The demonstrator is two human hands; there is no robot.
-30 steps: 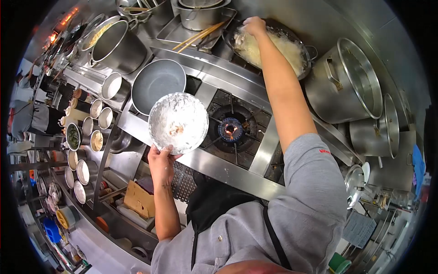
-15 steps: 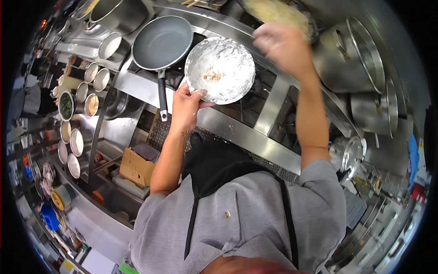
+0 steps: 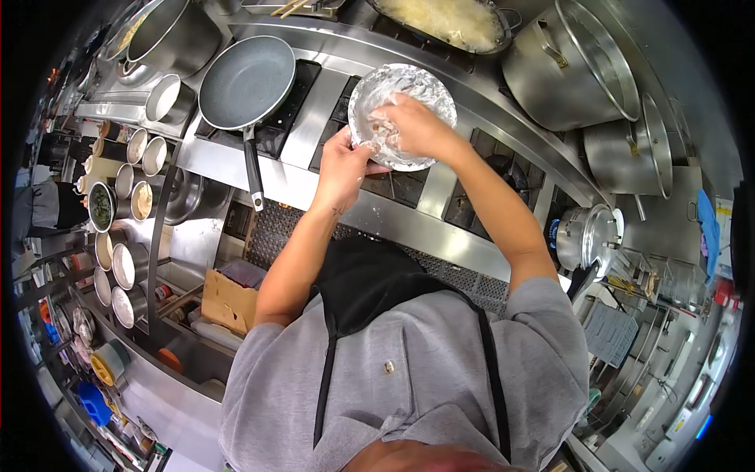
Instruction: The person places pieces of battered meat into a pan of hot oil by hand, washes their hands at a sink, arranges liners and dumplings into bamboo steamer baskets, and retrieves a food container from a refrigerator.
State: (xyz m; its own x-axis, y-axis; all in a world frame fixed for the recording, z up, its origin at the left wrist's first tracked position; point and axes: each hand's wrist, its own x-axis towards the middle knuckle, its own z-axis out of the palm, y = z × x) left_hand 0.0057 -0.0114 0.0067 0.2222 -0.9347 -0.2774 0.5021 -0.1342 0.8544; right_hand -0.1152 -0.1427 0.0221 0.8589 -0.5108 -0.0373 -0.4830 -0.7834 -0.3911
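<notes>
My left hand (image 3: 344, 167) grips the near left rim of a metal bowl (image 3: 431, 86) coated inside with white powder, held over the stove. Reaching into that bowl from the right, my right hand (image 3: 409, 127) has its fingers bent down on a small whitish and orange-brown lump (image 3: 383, 130); what exactly the fingertips hold is too small to tell. A grey frying pan (image 3: 247, 82) with a black handle rests on the stove to the left. Behind the bowl, a wide dark pan (image 3: 505, 38) holds pale food in bubbling oil.
Two large steel pots (image 3: 566, 94) stand at the right. A lidded pot (image 3: 578, 236) is on a burner with a blue flame. Metal containers (image 3: 130, 263) line the left side, near a cardboard box (image 3: 228, 299). A person in dark clothing (image 3: 67, 206) stands far left.
My right hand has come back from the wide oil pan and gone down into the bowl. My left hand has moved the bowl right, away from the frying pan. The view has shifted.
</notes>
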